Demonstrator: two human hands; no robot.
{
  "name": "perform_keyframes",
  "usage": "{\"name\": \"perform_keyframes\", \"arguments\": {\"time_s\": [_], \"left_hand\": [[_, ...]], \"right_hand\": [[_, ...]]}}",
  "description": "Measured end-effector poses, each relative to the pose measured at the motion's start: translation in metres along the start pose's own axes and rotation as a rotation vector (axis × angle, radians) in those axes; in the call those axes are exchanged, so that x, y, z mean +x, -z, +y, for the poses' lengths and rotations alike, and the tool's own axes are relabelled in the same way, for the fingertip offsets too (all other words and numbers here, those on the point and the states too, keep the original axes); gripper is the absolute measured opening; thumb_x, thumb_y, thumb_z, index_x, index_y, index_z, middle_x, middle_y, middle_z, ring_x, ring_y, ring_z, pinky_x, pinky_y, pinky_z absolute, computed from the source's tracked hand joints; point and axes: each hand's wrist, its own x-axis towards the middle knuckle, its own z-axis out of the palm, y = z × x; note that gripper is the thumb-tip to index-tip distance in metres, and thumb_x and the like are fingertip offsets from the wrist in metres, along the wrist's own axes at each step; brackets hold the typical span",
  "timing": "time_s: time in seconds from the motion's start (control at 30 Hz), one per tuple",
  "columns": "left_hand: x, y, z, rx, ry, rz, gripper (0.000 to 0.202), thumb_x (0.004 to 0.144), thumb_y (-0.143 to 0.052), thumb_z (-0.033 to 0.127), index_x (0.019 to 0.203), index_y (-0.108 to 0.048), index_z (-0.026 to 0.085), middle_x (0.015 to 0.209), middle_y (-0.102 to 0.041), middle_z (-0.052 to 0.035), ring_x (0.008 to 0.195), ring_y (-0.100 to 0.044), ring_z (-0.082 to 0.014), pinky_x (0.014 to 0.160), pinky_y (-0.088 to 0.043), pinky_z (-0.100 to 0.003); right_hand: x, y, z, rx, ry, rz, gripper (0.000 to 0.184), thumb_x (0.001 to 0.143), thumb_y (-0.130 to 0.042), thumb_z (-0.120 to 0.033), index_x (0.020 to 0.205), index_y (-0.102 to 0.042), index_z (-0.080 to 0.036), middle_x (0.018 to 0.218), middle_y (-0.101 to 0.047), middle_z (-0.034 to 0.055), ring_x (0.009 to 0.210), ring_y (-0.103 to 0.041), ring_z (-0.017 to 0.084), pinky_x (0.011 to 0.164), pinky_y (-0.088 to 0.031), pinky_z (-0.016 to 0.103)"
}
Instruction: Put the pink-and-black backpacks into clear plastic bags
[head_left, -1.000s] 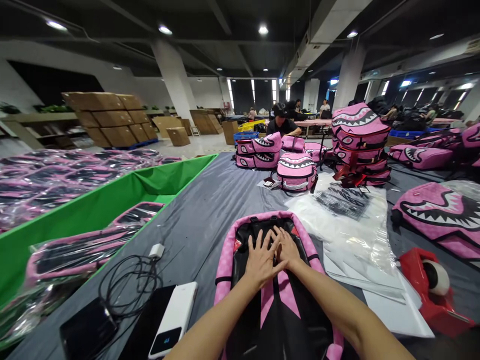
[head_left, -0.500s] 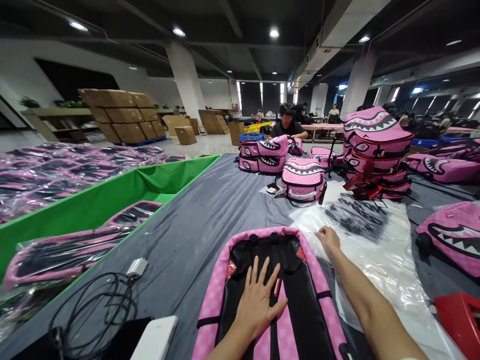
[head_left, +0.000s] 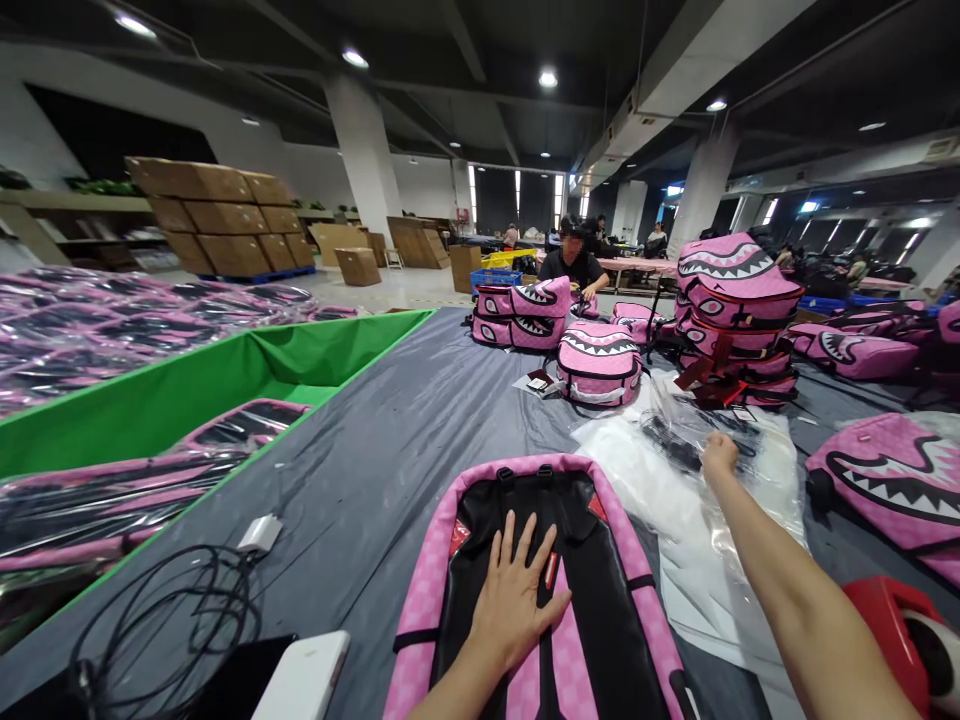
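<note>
One backpack, pink and black, back panel upward, lying on the grey-covered surface directly before the person, lower end cut off from sight. One left hand, flat on the black panel, fingers spread wide and gripping nothing; its place on the bag unchanged over the last half second. One white power bank, left of the bag and apart from it. One red tape dispenser, at right, partly cut off. One white plug, cable attached. One right hand: a second ago beside the left on the bag, half a second ago at the near edge of the plastic, now farther out above it, fingers drawn together in a pinch. Apparently held there: one clear plastic film, raised and crumpled over the pale plastic sheets, veiling dark print that was plain to see half a second ago; exact grip too small to tell. Consequence, as judged: the hands now divide the work, one steadying the bag, one lifting plastic away from its pile. One small shark-mouth pack, beyond the sheets. One taller pile of packs, to its right. One co-worker, behind, bent over the far end.
</note>
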Motion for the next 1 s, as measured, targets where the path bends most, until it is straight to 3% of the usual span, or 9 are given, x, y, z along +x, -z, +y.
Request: {"name": "perform_keyframes", "arguments": {"time_s": [0.13, 0.23, 0.3, 0.43, 0.53, 0.63, 0.8, 0.9, 1.0], "left_hand": [[0.001, 0.001, 0.001, -0.017, 0.0, 0.012, 0.08, 0.09, -0.057, 0.065, 0.159, -0.029, 0.035, 0.168, -0.025, -0.0081, 0.156, -0.006, -0.0429, 0.121, -0.021, -0.067], [0.001, 0.007, 0.005, -0.097, -0.006, 0.059, 0.07, 0.09, -0.061, 0.054, 0.154, -0.043, 0.03, 0.166, -0.032, -0.0095, 0.156, -0.013, -0.0412, 0.122, -0.02, -0.065], [0.0, 0.016, 0.012, -0.275, -0.006, 0.139, 0.055, 0.091, -0.059, 0.051, 0.14, -0.06, 0.026, 0.157, -0.047, -0.0109, 0.152, -0.027, -0.0383, 0.122, -0.021, -0.063], [-0.009, 0.04, 0.033, -1.05, 0.189, 0.291, 0.054, 0.093, -0.046, 0.065, 0.108, -0.07, 0.019, 0.107, -0.073, -0.0108, 0.109, -0.066, -0.0282, 0.1, -0.049, -0.049], [-0.025, 0.055, 0.046, -1.495, 0.376, 0.336, 0.059, 0.082, -0.057, 0.075, 0.088, -0.066, 0.017, 0.084, -0.069, -0.0057, 0.079, -0.066, -0.0205, 0.074, -0.052, -0.034], [-0.046, 0.06, 0.053, -1.549, 0.474, 0.38, 0.059, 0.069, -0.072, 0.074, 0.071, -0.062, 0.016, 0.07, -0.063, -0.002, 0.065, -0.058, -0.0149, 0.065, -0.047, -0.027], [-0.074, 0.051, 0.063, -1.445, 0.504, 0.353, 0.059, 0.068, -0.072, 0.074, 0.066, -0.062, 0.017, 0.065, -0.063, -0.0033, 0.063, -0.059, -0.0167, 0.068, -0.048, -0.03], [-0.08, 0.048, 0.066, -1.319, 0.482, 0.307, 0.054, 0.073, -0.068, 0.07, 0.062, -0.06, 0.018, 0.062, -0.063, -0.0031, 0.062, -0.058, -0.0167, 0.069, -0.049, -0.031], [-0.084, 0.052, 0.056, -1.118, 0.457, 0.261, 0.045, 0.073, -0.071, 0.057, 0.053, -0.055, 0.02, 0.056, -0.059, -0.0017, 0.063, -0.059, -0.0191, 0.073, -0.05, -0.035]], "right_hand": [[-0.027, -0.007, -0.068, -0.029, 0.247, -0.268, 0.041, 0.097, -0.062, -0.041, 0.064, -0.056, -0.017, 0.058, -0.048, -0.0045, 0.056, -0.043, 0.01, 0.058, -0.038, 0.023], [-0.082, -0.03, -0.113, 0.016, 0.439, -0.545, 0.044, 0.094, -0.058, -0.051, 0.064, -0.058, -0.018, 0.055, -0.047, -0.0037, 0.056, -0.042, 0.011, 0.055, -0.034, 0.024], [-0.131, -0.042, -0.13, 0.048, 0.528, -0.712, 0.045, 0.093, -0.056, -0.056, 0.069, -0.06, -0.019, 0.056, -0.048, -0.0042, 0.055, -0.042, 0.011, 0.054, -0.033, 0.023], [-0.232, -0.041, -0.128, 0.077, 0.677, -0.97, 0.047, 0.095, -0.052, -0.056, 0.065, -0.052, -0.02, 0.059, -0.048, -0.0041, 0.056, -0.042, 0.011, 0.055, -0.032, 0.023], [-0.286, -0.023, -0.109, 0.091, 0.724, -1.053, 0.045, 0.102, -0.044, -0.05, 0.069, -0.05, -0.02, 0.064, -0.051, -0.0026, 0.059, -0.045, 0.012, 0.056, -0.034, 0.023], [-0.315, -0.003, -0.089, 0.059, 0.724, -1.018, 0.042, 0.103, -0.041, -0.048, 0.074, -0.054, -0.021, 0.069, -0.056, -0.0003, 0.063, -0.05, 0.015, 0.06, -0.039, 0.025], [-0.325, 0.022, -0.07, -0.014, 0.526, -0.948, 0.042, 0.099, -0.046, -0.053, 0.072, -0.056, -0.022, 0.064, -0.059, -0.0002, 0.059, -0.054, 0.016, 0.06, -0.042, 0.028], [-0.313, 0.029, -0.073, 0.182, 0.19, -0.933, 0.047, 0.089, -0.056, -0.064, 0.069, -0.054, -0.022, 0.062, -0.061, 0.0012, 0.059, -0.058, 0.018, 0.059, -0.046, 0.03], [-0.285, 0.034, -0.081, 0.351, -0.066, -0.785, 0.051, 0.077, -0.063, -0.072, 0.072, -0.048, -0.024, 0.056, -0.052, -0.0029, 0.046, -0.047, 0.014, 0.043, -0.04, 0.026]]}}
